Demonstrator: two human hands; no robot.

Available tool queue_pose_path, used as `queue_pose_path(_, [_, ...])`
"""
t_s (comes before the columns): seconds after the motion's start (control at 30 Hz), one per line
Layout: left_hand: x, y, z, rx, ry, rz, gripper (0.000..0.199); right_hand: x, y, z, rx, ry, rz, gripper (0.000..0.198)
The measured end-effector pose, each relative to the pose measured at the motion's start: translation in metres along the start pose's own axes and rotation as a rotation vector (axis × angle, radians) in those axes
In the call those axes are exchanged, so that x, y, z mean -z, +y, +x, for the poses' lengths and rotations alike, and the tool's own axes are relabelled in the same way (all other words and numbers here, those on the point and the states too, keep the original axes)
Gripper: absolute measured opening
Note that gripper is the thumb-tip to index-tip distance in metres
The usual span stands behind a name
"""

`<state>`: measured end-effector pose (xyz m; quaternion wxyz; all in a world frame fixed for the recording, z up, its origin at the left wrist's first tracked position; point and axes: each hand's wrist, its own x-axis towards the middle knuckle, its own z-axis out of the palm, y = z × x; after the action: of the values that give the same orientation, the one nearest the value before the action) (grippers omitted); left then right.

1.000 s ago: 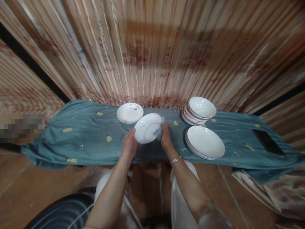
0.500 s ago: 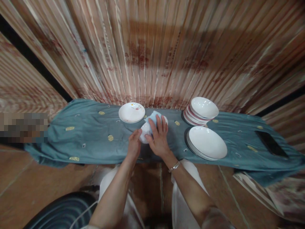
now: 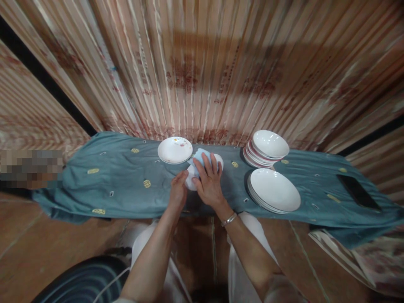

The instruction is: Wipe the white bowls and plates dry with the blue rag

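My left hand (image 3: 178,187) grips the near left edge of a white dish (image 3: 190,182), thumb on top, held up over the table. Most of the dish is hidden, so whether it is a plate or a shallow bowl is unclear. With fingers bent over a light blue cloth (image 3: 199,154), my right hand (image 3: 208,182) presses it onto the dish. Just beyond, to the left, lies a white plate (image 3: 174,150) with a floral print.
On the right of the cloth-covered table (image 3: 126,172) stand a stack of bowls (image 3: 270,144) and a stack of white plates (image 3: 275,190). A dark phone (image 3: 358,192) lies at the far right. A person's head, blurred out, is at the left edge.
My right hand and the blue cloth have shifted slightly left across the dish. The left hand keeps its hold in nearly the same place.
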<state>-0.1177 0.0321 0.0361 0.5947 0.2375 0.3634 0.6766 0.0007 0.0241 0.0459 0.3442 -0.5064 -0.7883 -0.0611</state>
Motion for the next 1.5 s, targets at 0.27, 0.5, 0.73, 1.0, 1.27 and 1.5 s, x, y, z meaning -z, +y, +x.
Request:
queue_pose_path(0.27, [0.005, -0.003, 0.004, 0.022, 0.025, -0.03, 0.032, -0.018, 0.035, 0.0, -0.267, 0.164, 0.34, 0.057])
queue_pose_path(0.5, [0.016, -0.005, 0.011, 0.006, 0.078, -0.083, 0.022, -0.055, 0.051, -0.012, -0.724, 0.172, 0.822, 0.079])
queue_pose_path(0.73, [0.009, -0.004, 0.004, 0.128, 0.108, -0.185, 0.024, -0.056, 0.056, -0.02, -0.787, 0.157, 0.847, 0.08])
queue_pose_path(1.0, [-0.003, -0.01, -0.001, 0.303, 0.131, -0.241, 0.037, -0.049, 0.068, -0.037, -0.607, 0.05, 0.585, 0.072])
queue_pose_path(1.27, [0.003, -0.022, 0.007, 0.312, 0.142, -0.271, 0.037, -0.056, 0.041, -0.075, -0.391, -0.055, 0.31, 0.071])
queue_pose_path(1.5, [0.003, -0.024, 0.011, 0.29, 0.169, -0.233, 0.039, -0.034, 0.018, -0.085, -0.162, -0.114, 0.178, 0.069])
